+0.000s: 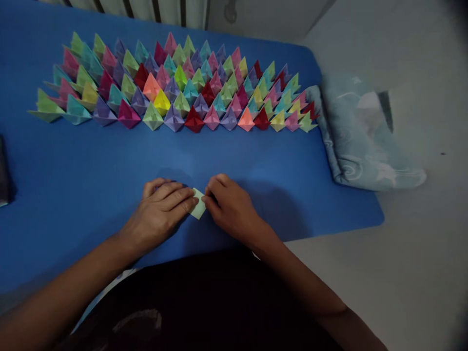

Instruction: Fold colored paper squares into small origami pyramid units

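Observation:
A small pale green folded paper (198,207) lies on the blue table between my hands. My left hand (161,207) rests palm down, its fingers close together with the tips on the paper's left side. At the paper's right edge, my right hand (230,204) pinches with thumb and curled fingers. The paper's upper part is partly hidden under the fingertips. Farther back stand several rows of folded paper boats (182,105) in green, blue, pink, purple, red, yellow and orange.
The blue table (109,151) ends at a rounded corner on the right. A folded grey-green patterned cloth (358,141) lies over its right edge. A dark object (3,170) sits at the far left edge. Behind the table are pale slats (171,10).

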A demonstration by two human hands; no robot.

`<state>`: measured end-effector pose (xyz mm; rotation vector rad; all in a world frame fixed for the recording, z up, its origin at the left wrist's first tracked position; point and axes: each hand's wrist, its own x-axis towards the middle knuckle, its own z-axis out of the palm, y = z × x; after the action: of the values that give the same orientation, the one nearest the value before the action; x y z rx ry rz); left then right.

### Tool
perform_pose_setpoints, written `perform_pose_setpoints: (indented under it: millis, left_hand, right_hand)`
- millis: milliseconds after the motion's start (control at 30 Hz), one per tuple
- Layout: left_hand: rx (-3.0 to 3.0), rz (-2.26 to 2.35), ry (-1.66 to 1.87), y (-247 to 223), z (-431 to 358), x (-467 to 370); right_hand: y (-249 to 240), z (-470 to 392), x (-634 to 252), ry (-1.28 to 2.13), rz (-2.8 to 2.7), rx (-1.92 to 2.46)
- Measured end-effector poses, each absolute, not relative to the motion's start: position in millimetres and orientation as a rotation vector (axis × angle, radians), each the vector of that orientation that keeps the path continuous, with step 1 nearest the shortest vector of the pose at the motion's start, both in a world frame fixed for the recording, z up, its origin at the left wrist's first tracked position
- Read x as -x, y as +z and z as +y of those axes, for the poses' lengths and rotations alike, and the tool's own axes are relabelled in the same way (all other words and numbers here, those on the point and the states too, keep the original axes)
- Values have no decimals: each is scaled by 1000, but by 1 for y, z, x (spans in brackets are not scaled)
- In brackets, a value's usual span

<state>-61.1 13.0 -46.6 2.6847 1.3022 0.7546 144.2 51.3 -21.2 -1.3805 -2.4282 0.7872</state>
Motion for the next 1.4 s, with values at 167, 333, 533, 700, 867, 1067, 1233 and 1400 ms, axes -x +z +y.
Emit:
perform_pose_setpoints:
  millis: [167,333,533,700,867,1067,1233,1400]
  left_hand:
    - [-2702,1207,709,-43,13,67]
    - [-2686,1163,453,-26,35,60]
    - [-2563,1126,71,-15,87,40]
    - [-2508,1152,-58,-12,97,33]
    - [-2110,1235,101,-12,86,52]
    - [-1197,1361,852,-5,50,52]
    - [-878,1310,1084,-12,28,32]
    - [-1061,1293,1040,-16,21,35]
  right_hand:
    - [-20,51,-149,753,-2445,1402]
    - [-20,56,-152,808,-2406,1408]
    - [-30,58,-158,874,-2169,1389]
    - [-40,53,-165,920,-1949,1293]
    - [-38,47,-171,1019,-1776,1288]
    - [-20,32,-160,1568,-1356,1274]
    - [-18,29,-139,1630,-1229,1188]
    - [-22,31,-134,1461,-1391,1241]
